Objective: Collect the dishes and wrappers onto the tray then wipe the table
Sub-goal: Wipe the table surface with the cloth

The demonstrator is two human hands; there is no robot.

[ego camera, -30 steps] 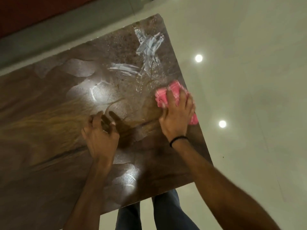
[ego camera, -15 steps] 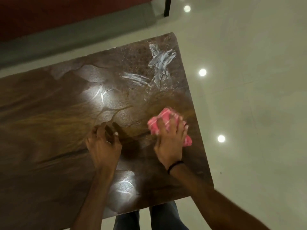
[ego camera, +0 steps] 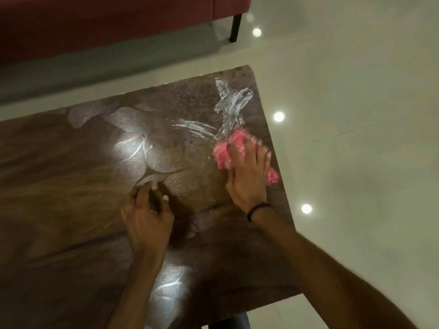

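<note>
Two hands on glossy wood table (ego camera: 71, 186): right hand (ego camera: 248, 176) fingers pressing crumpled pink cloth (ego camera: 223, 153); left hand (ego camera: 147, 217) fingers curled, empty.

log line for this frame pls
phase: wiping | right hand: pressing pink cloth on table | left hand: empty, fingertips on table

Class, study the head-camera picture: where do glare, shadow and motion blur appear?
Head view: ceiling-light glare streaks the glossy dark brown wooden table; the left hand casts a dark shadow beside it; the right hand and crumpled pink cloth are motion-blurred.
</note>
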